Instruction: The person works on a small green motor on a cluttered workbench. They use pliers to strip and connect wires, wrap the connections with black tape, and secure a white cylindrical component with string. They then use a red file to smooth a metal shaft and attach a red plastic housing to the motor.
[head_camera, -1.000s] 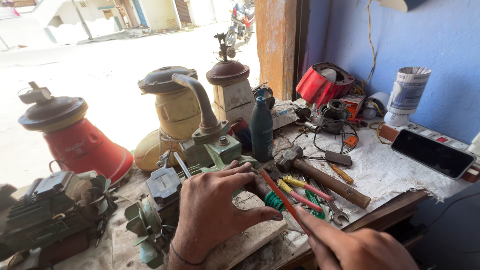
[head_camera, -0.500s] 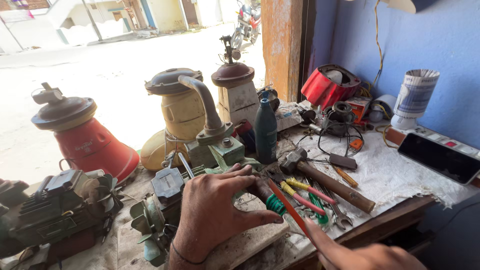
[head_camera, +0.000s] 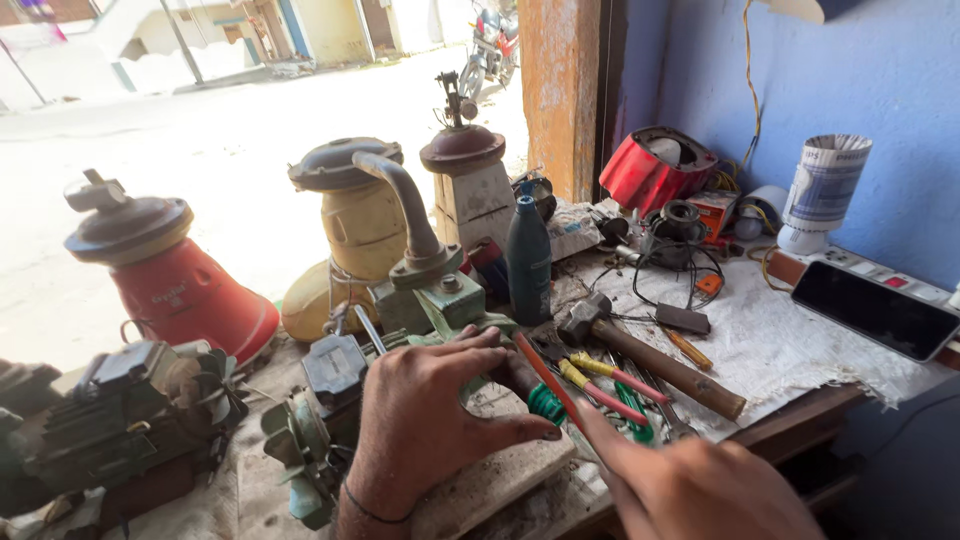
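Observation:
My left hand (head_camera: 425, 420) rests with spread fingers on a small dirty motor part (head_camera: 520, 385) lying on a wooden block (head_camera: 490, 485) at the bench's front. My right hand (head_camera: 690, 480) comes in from the lower right and pinches a thin red-handled tool (head_camera: 540, 375) whose tip points at the part under my left fingers. A green coil-like piece (head_camera: 545, 403) shows just beside my left thumb. The part itself is mostly hidden by my left hand.
A hammer (head_camera: 650, 355), pliers and screwdrivers (head_camera: 605, 385) lie right of the hands. A dark bottle (head_camera: 528, 260), a green pump body (head_camera: 430, 280), red (head_camera: 170, 280) and yellow (head_camera: 360, 225) mixer bases, an old motor (head_camera: 110, 430), a black phone (head_camera: 870, 310) crowd the bench.
My right hand has slid slightly left along the red-handled tool toward the part. My left hand stays on the part. The view has shifted a little.

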